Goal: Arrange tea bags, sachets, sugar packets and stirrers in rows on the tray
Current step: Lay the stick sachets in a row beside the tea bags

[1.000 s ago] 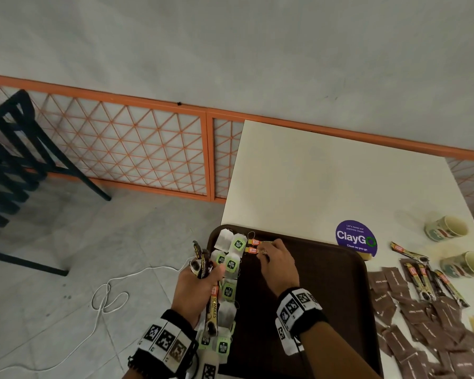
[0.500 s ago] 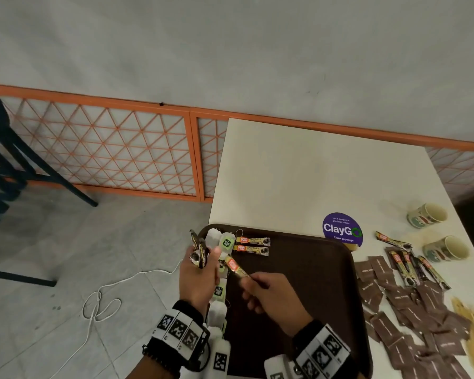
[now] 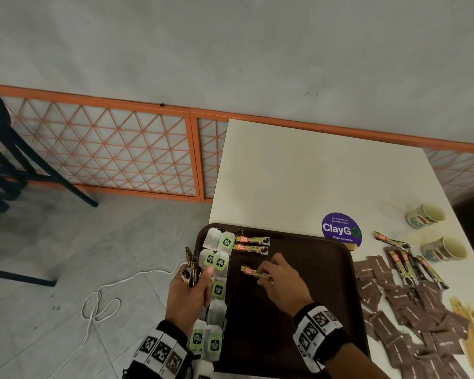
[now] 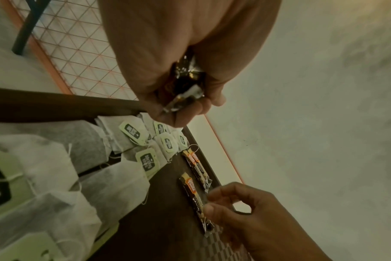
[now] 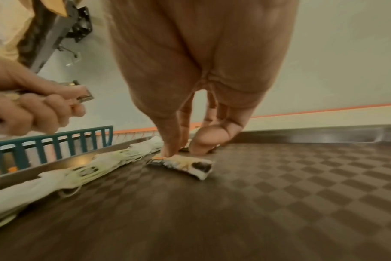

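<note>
A grey wall [image 3: 230,50] rises behind an orange lattice railing [image 3: 99,149]. The white surface [image 3: 298,173] carries a brown tray [image 3: 298,283] at 6 o'clock. Tea bags [image 3: 216,269] line its 9 o'clock edge. The right hand [image 3: 282,280] pinches a coffee sachet [image 3: 253,271] against the tray below two laid sachets [image 3: 252,244]. The left hand [image 3: 188,294] clutches spare sachets [image 3: 190,266].

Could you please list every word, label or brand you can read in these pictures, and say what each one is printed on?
"ClayGo", with "Let's keep our pantries clean" above and "Clean as you go" below: purple round sticker on the table.
"GRANULES": coffee sachets lying on the tray.
Orange brand patch on those sachets: too small to read.
Green tea bag tags: print too blurred.
Brown sugar packets: white print unreadable.
Mugs: pattern, no legible words.
</note>
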A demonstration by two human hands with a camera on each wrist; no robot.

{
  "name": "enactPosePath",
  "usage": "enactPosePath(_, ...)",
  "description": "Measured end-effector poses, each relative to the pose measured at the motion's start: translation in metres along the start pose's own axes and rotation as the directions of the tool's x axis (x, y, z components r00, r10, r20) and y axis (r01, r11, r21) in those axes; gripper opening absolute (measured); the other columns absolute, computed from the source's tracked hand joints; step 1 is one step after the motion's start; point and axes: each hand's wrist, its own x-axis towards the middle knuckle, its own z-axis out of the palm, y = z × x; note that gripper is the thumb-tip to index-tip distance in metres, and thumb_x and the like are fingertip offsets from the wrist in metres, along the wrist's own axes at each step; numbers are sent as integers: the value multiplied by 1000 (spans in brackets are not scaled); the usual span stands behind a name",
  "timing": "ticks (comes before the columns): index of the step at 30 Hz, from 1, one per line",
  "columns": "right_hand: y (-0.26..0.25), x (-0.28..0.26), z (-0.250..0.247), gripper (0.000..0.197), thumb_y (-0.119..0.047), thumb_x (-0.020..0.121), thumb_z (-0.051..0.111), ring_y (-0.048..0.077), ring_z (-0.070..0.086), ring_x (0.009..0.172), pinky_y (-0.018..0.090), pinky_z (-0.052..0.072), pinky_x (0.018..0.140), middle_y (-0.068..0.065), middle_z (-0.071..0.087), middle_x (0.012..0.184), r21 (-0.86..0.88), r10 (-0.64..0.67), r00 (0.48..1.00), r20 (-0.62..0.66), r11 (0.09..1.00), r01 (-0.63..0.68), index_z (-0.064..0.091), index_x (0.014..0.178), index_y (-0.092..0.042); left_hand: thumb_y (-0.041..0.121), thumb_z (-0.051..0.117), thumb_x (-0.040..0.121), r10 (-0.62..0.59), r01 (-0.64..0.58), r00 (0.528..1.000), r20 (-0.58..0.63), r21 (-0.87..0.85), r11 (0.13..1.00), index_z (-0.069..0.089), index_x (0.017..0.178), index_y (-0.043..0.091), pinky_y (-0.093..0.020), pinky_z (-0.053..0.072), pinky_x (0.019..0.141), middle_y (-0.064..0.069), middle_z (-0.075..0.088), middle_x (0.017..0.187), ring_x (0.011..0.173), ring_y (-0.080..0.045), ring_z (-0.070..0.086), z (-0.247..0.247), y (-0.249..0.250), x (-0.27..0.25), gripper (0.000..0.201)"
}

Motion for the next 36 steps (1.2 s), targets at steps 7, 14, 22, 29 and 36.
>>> enactPosePath(7,-18,31,25,20,-14,100,48,22,60,98,34,50,86,-2,50,115,-19,-103,991,-87,995,102,63,111,-18,16,66,92,-19,19,1000,6,-14,1000,54,88,-1,-29,43,45,-7,53,58,48,-22,47,-4,10,-7,22)
enactPosePath(14,-26,40,15,18,-10,96,52,24,61,97,37,51,86,-1,51,114,-24,-135,985,-104,991,133,64,107,-17,32,60,95,-101,100,995,-5,-112,989,56,92,-2,-28,42,44,-7,53,60,48,-19,48,-2,21,-6,34)
enactPosePath(22,-81,-17,-15,38,-58,75,72,1,59,72,15,45,65,-10,64,80,444,-167,985,-37,880,166,63,99,-29,52,49,94,-329,363,931,157,-315,877,64,87,0,-27,50,46,-8,65,62,52,-18,62,14,35,-3,55)
enactPosePath(29,-63,-31,-2,18,-29,84,73,5,59,81,19,51,73,-11,63,91,419,-167,968,-189,877,233,68,101,-25,37,40,104,-400,485,873,278,-420,767,61,119,1,-39,59,68,-24,73,104,90,-33,74,34,30,-2,44)
enactPosePath(36,-34,-42,-2,13,-20,91,66,-1,57,90,14,48,84,-15,57,102,251,-210,942,-262,928,277,70,101,-26,36,51,100,-414,425,901,134,-72,902,61,89,4,-26,41,45,-3,56,59,47,-13,52,35,12,-2,36)
